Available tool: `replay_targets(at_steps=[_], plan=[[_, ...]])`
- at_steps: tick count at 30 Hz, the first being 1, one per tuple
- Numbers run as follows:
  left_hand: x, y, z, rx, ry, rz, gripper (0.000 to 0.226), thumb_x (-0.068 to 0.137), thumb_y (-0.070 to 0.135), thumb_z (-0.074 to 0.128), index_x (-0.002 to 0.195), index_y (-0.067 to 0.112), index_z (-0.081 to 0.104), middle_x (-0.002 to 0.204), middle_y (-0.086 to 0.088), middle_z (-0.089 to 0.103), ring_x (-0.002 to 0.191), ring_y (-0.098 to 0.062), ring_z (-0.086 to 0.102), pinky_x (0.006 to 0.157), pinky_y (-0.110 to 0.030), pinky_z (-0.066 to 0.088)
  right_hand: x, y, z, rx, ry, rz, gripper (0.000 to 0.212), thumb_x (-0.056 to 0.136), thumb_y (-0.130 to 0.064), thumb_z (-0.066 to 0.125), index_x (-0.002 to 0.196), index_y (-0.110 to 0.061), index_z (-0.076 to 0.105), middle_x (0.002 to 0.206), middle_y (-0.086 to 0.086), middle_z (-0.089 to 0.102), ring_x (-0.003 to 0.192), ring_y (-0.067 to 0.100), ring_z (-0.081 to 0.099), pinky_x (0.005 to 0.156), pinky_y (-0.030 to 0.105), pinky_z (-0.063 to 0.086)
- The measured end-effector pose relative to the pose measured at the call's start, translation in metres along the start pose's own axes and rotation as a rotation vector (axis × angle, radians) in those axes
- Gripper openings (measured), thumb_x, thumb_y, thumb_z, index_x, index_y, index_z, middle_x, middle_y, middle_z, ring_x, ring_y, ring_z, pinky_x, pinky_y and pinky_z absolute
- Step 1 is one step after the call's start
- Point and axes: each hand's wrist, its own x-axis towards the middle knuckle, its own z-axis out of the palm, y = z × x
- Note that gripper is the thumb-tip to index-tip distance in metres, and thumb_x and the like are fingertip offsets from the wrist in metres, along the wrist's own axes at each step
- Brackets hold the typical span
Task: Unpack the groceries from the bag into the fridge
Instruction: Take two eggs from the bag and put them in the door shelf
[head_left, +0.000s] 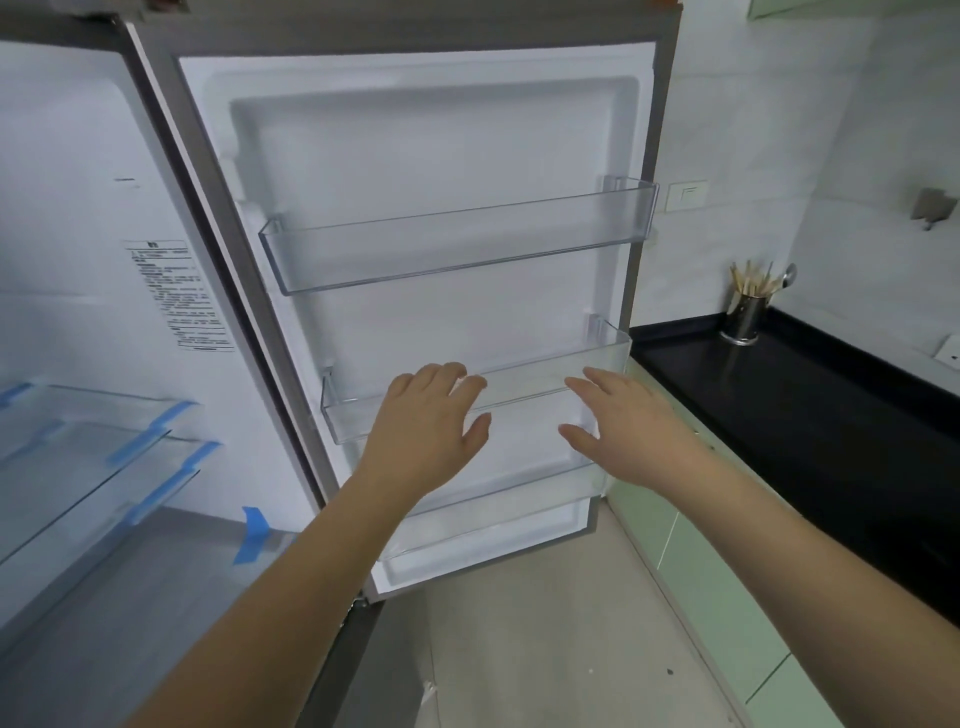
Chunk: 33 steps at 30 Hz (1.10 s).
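Observation:
The fridge door (415, 171) stands wide open in front of me, white inside with a grey frame. It carries an upper clear bin (457, 244), a middle clear bin (524, 384) and a lower clear bin (498, 504), all with nothing in them. My left hand (428, 426) is stretched out with relaxed fingers at the front of the middle bin. My right hand (623, 426) reaches toward the same bin's right part, fingers straight, holding nothing. No bag or groceries are in view.
The fridge interior (78, 234) lies to the left, with glass shelves (93, 447) fixed by blue tape. A black countertop (810, 415) runs along the right with a metal utensil holder (745, 317) on it. Green cabinets (727, 597) sit below.

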Motion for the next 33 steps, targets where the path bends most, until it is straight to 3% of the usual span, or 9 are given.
replay_targets(at_steps=[6, 11, 18, 22, 26, 33], plan=[[-0.016, -0.001, 0.007, -0.035, -0.088, 0.008, 0.06, 0.091, 0.052, 0.032, 0.135, 0.019, 0.055, 0.132, -0.007, 0.061, 0.121, -0.03, 0.055, 0.098, -0.046, 0.042, -0.027, -0.026, 0.011, -0.039, 0.027, 0.1, 0.061, 0.1, -0.054, 0.029, 0.153, -0.026, 0.021, 0.162, 0.001, 0.019, 0.147, 0.022, 0.02, 0.117, 0.039, 0.015], [-0.021, 0.005, 0.012, -0.076, -0.098, 0.038, 0.062, 0.092, 0.055, 0.03, 0.135, 0.019, 0.057, 0.136, -0.009, 0.059, 0.126, -0.032, 0.053, 0.102, -0.051, 0.04, -0.055, -0.035, 0.023, -0.073, 0.066, 0.184, 0.069, 0.093, -0.06, 0.01, 0.152, -0.027, 0.024, 0.159, 0.001, 0.028, 0.145, 0.023, 0.024, 0.116, 0.039, 0.017], [-0.017, 0.045, 0.02, -0.176, -0.167, 0.161, 0.068, 0.092, 0.06, 0.021, 0.142, 0.024, 0.049, 0.149, -0.007, 0.048, 0.138, -0.031, 0.041, 0.111, -0.053, 0.029, -0.102, -0.019, 0.029, -0.119, 0.062, 0.358, 0.059, 0.1, -0.053, 0.025, 0.152, -0.025, 0.023, 0.159, 0.003, 0.026, 0.147, 0.022, 0.019, 0.119, 0.04, 0.013], [-0.016, 0.08, 0.014, -0.213, -0.219, 0.253, 0.076, 0.087, 0.064, 0.005, 0.151, 0.031, 0.029, 0.162, 0.001, 0.024, 0.149, -0.024, 0.018, 0.118, -0.047, 0.012, -0.133, -0.009, 0.025, -0.125, 0.056, 0.449, 0.061, 0.1, -0.054, 0.025, 0.154, -0.026, 0.02, 0.162, 0.001, 0.021, 0.149, 0.021, 0.016, 0.12, 0.039, 0.01], [-0.014, 0.115, 0.003, -0.242, -0.244, 0.322, 0.06, 0.099, 0.058, 0.023, 0.153, 0.033, 0.021, 0.163, 0.002, 0.017, 0.15, -0.021, 0.01, 0.119, -0.046, 0.006, -0.167, 0.002, 0.014, -0.146, 0.063, 0.514, 0.06, 0.1, -0.054, 0.023, 0.154, -0.027, 0.017, 0.162, 0.0, 0.018, 0.149, 0.021, 0.014, 0.121, 0.041, 0.01], [-0.036, 0.193, -0.02, -0.264, -0.278, 0.439, 0.061, 0.098, 0.06, 0.023, 0.153, 0.035, 0.018, 0.163, 0.001, 0.016, 0.15, -0.022, 0.009, 0.121, -0.05, 0.009, -0.243, 0.025, 0.002, -0.182, 0.117, 0.642, 0.061, 0.1, -0.054, 0.022, 0.154, -0.028, 0.017, 0.162, 0.001, 0.02, 0.149, 0.021, 0.015, 0.121, 0.043, 0.01]])
